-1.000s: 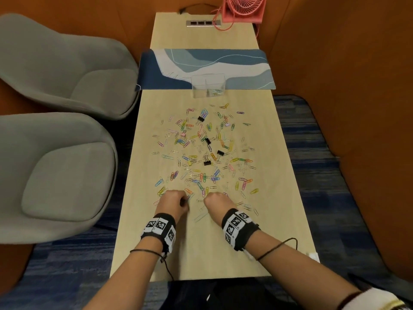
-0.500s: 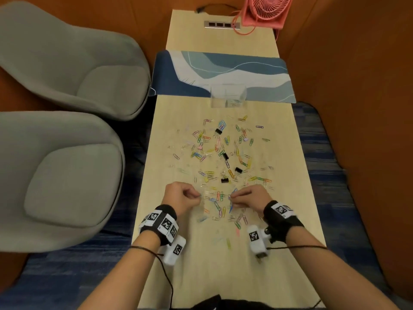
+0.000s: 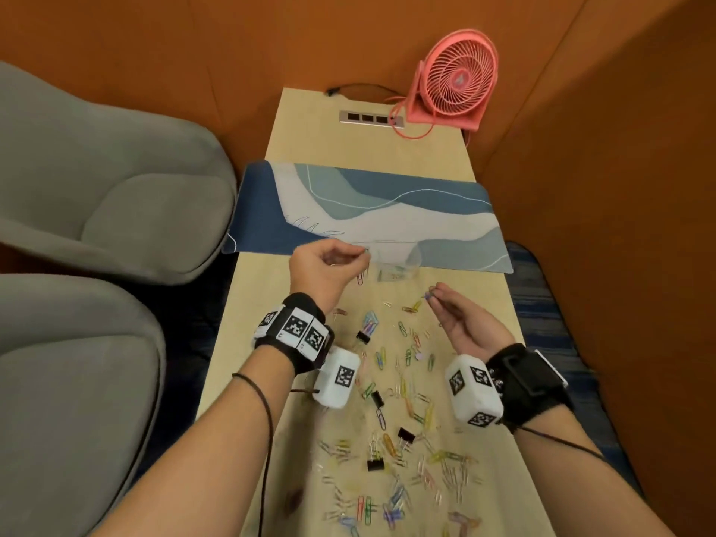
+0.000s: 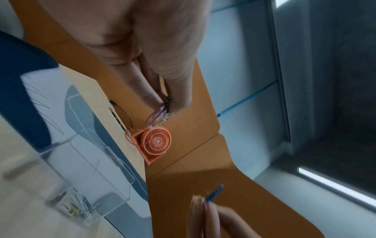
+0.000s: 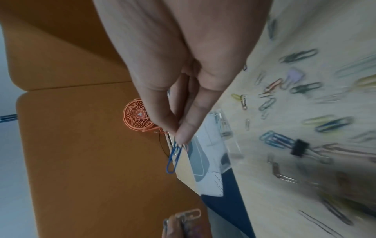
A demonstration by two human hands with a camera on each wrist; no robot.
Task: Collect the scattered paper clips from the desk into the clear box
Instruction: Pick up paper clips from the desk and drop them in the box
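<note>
Orange walls enclose a narrow desk (image 3: 271, 315) strewn with paper clips (image 3: 391, 416); no readable writing. Left hand (image 3: 321, 271) pinches clips beside the clear box (image 3: 397, 263) at the far mat edge; right hand (image 3: 461, 323) pinches a blue clip (image 5: 174, 158) nearby

No readable text, brand or number shows anywhere; the white wrist-worn blocks (image 3: 336, 377) carry only black-and-white square marker patterns.
</note>
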